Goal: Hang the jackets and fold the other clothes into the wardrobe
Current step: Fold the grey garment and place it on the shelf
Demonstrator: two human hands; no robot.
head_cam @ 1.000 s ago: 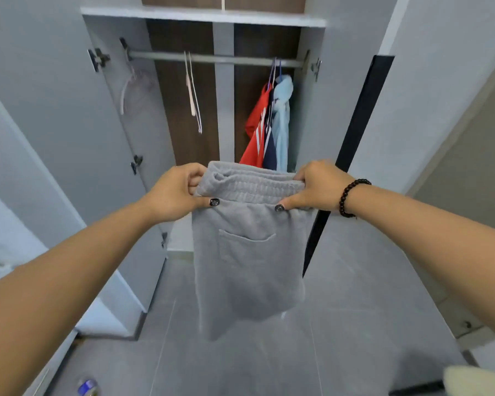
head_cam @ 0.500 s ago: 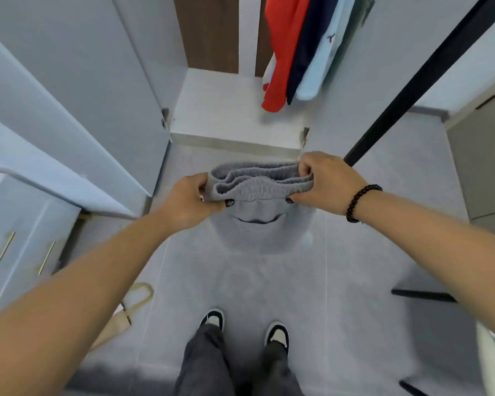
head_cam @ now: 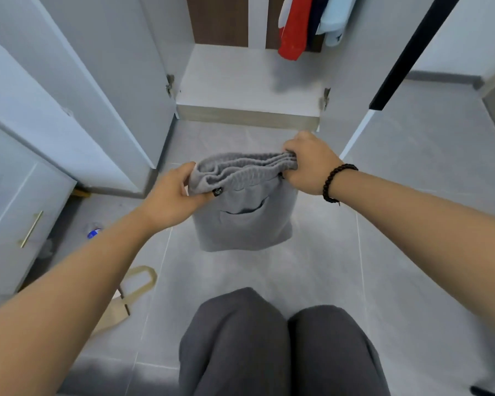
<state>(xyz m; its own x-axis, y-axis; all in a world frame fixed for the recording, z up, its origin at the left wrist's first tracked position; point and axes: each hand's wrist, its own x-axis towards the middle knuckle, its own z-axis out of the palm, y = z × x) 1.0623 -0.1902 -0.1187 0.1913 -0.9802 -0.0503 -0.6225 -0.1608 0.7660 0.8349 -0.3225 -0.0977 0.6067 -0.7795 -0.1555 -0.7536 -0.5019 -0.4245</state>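
Note:
Grey sweat shorts (head_cam: pixel 242 221) with a back pocket hang folded in front of me, low above the grey floor. My left hand (head_cam: pixel 173 195) grips the left end of the elastic waistband and my right hand (head_cam: pixel 309 164) grips the right end. The open wardrobe stands just ahead, its white bottom shelf (head_cam: pixel 240 81) bare. A red jacket (head_cam: pixel 293 30), a dark blue one and a light blue one (head_cam: pixel 336 18) hang at the upper right inside it.
Both wardrobe doors (head_cam: pixel 103 75) stand open on either side. A drawer unit with brass handles (head_cam: pixel 32 228) is at the left. A beige tote bag (head_cam: pixel 132 292) and a small bottle (head_cam: pixel 93 232) lie on the floor. My bent knees (head_cam: pixel 269 338) fill the bottom.
I have crouched down and my view tipped from the hanging rail to the wardrobe's bottom shelf. The shorts came lower with both hands still on the waistband.

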